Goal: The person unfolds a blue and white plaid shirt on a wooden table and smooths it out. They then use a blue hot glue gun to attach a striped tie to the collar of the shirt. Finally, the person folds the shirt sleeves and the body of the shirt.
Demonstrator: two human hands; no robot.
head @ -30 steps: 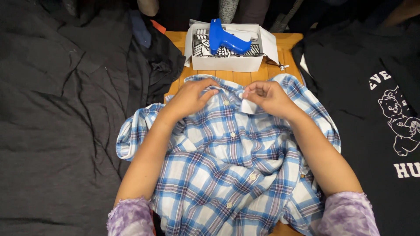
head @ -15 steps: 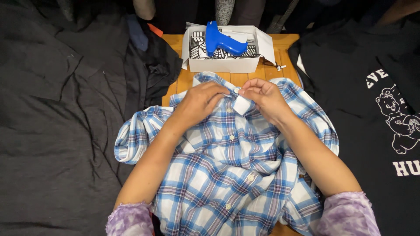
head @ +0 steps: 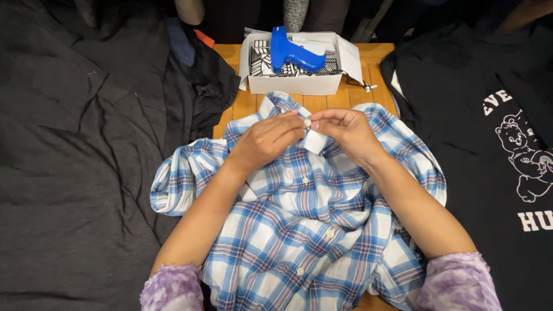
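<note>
Worked at a wooden table of warm orange-brown boards, mostly buried under cloth; dark surroundings beyond its far edge, nothing clear there. Counted one plaid shirt, one white cardboard box, one blue tagging gun, one black printed T-shirt, and heaped dark fabric of uncertain number.

Lay spread across the table centre, collar toward 12 o'clock: that plaid shirt, soft woven cotton in blue, white and thin red checks, rumpled, with small pale round buttons down the placket. Met at the collar just above centre: left hand and right hand, both closed in fingertip pinches on the collar area, a small button and a white fabric flap nipped between them. Wore crinkled lilac sleeves pushed up near the elbows.

Sat at 12 o'clock: the box, flaps open, hard plastic pistol-shaped gun resting on black-and-white tags inside. Draped at 3 o'clock: the T-shirt with a white cartoon-bear print. Spread at 9 o'clock: the wrinkled matte dark fabric.
</note>
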